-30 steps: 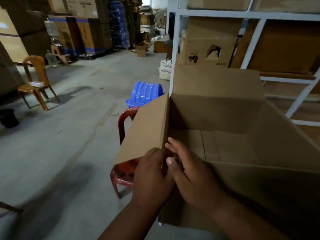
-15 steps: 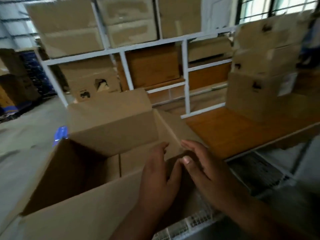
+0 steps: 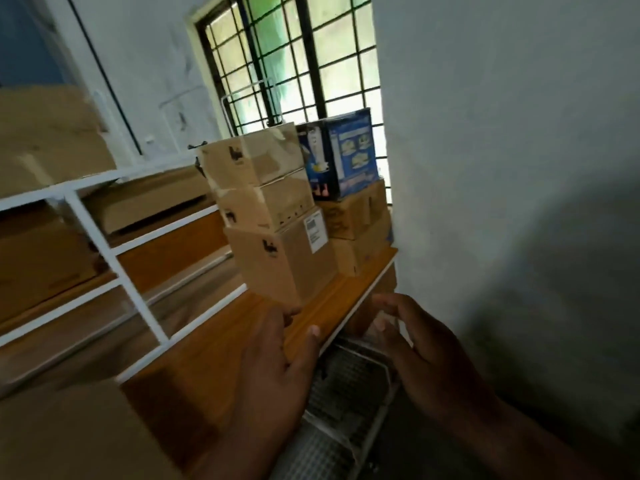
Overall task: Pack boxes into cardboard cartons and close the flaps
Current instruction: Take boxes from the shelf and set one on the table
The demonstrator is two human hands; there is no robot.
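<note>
Ahead, left hand [image 3: 273,368] and right hand [image 3: 426,355] spread, empty, apart, near shelf edge [image 3: 349,327] below stacked boxes [image 3: 277,233].

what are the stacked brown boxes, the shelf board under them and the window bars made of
Stacked boxes: corrugated cardboard, matte brown, with folded edges and a stuck-on label.
Shelf board: looks like wood or wood-look laminate, orange-brown, slightly glossy.
Window bars: probably dark painted metal, a thin rigid grid.
</note>
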